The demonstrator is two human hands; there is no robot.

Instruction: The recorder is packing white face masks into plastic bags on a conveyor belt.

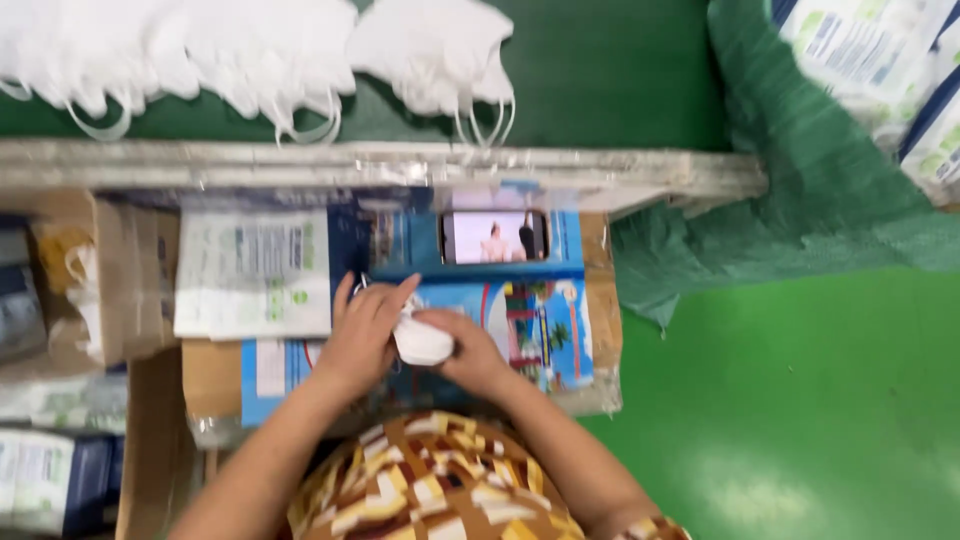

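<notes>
White folded mask (422, 342) held between both hands, over the near middle of a blue printed box (545, 330). Left hand (362, 335) curled over its left end, fingers together, pressing down on it. Right hand (470, 352) gripping from the right side, fingers closed around it. One phone (495, 237) propped at the box's far edge. Three heaps of white masks (270, 50) along the green table's (600, 70) near edge.

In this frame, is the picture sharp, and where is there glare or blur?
Head view: the whole frame is motion-blurred; the left hand, right hand and the white mask between them have soft edges. The phone screen glows bright, its image indistinct. A pale glare patch lies on the green floor. The white masks at top look washed out.
</notes>
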